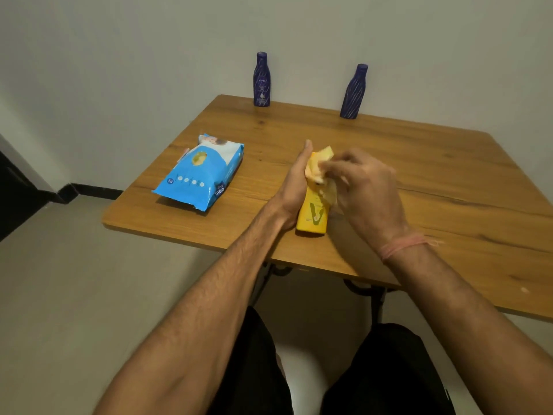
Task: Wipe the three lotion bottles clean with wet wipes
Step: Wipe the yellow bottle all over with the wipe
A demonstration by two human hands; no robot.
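both hands (329, 187) curled, close together

Wood-grain table, plastic bottles, soft wipe and film pack.

The square brown table (389, 163) shows a smooth, matt wood-grain top with dark knots. The yellow plastic lotion bottle (311, 215) near its front edge looks smooth and faintly glossy; the crumpled pale wet wipe (318, 166) on it looks soft and cloth-like. Two dark blue plastic bottles (261, 80) (354, 92) at the back edge look ribbed. The blue-and-white wipes pack (199, 172) is crinkled glossy film.
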